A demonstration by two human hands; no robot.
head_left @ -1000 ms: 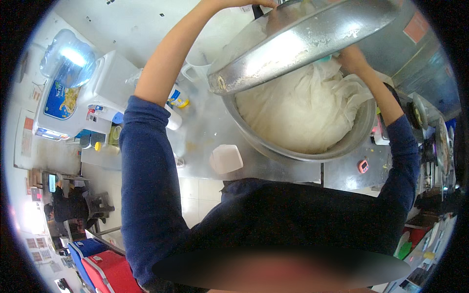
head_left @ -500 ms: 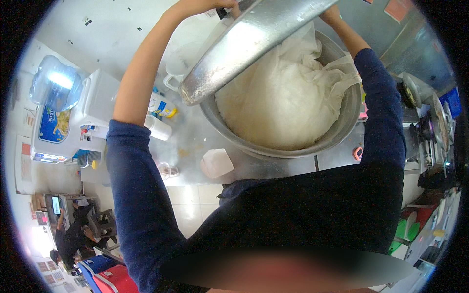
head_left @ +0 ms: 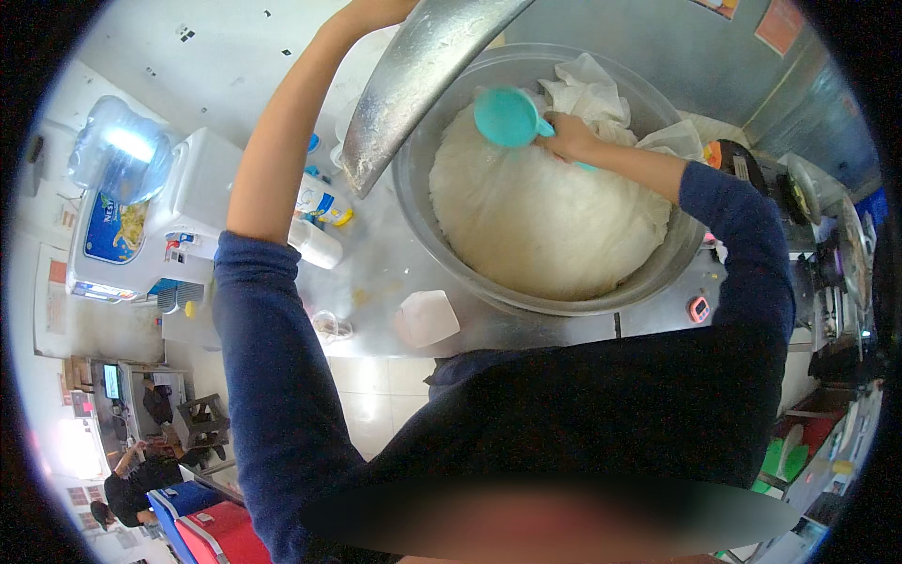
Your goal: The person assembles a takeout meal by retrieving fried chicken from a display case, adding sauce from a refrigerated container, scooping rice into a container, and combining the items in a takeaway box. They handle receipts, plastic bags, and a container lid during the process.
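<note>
A very large steel pot (head_left: 658, 273) stands on a steel counter (head_left: 376, 273), filled with white cooked rice (head_left: 536, 216) and a white cloth (head_left: 592, 89) at its far side. My left hand (head_left: 376, 11) is raised high and holds the big steel lid (head_left: 423, 80) tilted up over the pot's left rim. My right hand (head_left: 568, 136) grips the handle of a turquoise scoop (head_left: 507, 117) over the rice.
On the counter lie a white plastic tub (head_left: 427, 318), a white bottle (head_left: 315, 242) and a printed carton (head_left: 319, 199). A water dispenser with a blue jug (head_left: 122, 160) stands left. Stove and pans (head_left: 827, 226) are right. A person (head_left: 127, 489) sits far below left.
The view shifted down and the pot moved up in the picture. My right hand left the pot's right rim and now holds a turquoise scoop over the rice. The lid stays lifted.
</note>
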